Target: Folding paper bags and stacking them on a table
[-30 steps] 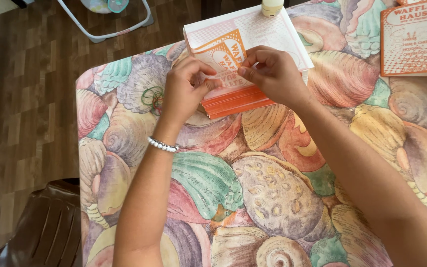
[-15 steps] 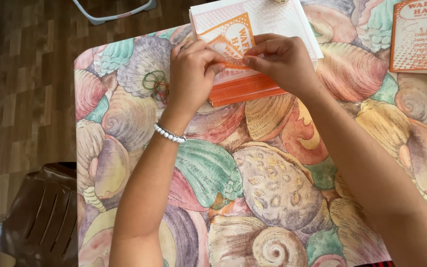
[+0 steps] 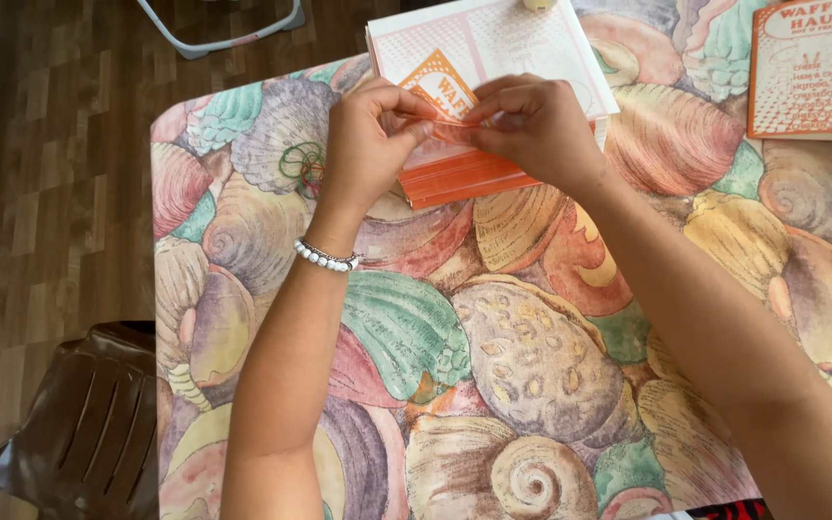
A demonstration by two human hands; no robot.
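Observation:
My left hand [image 3: 368,144] and my right hand [image 3: 532,130] meet over an orange and white paper sheet [image 3: 493,58] at the far side of the table [image 3: 532,356]. Both hands pinch the folded edge of that sheet between thumb and fingers. Its orange bottom strip [image 3: 464,183] shows just below my hands. A white bead bracelet [image 3: 326,256] sits on my left wrist.
The table wears a cloth printed with large seashells. A second orange and white printed sheet [image 3: 811,67] lies at the far right. A brown plastic chair [image 3: 79,433] stands at the left front corner. Wooden floor [image 3: 40,193] runs along the left.
The view has shifted so the hands and sheet sit higher in frame. My fingers have drawn closer together on the sheet's folded edge.

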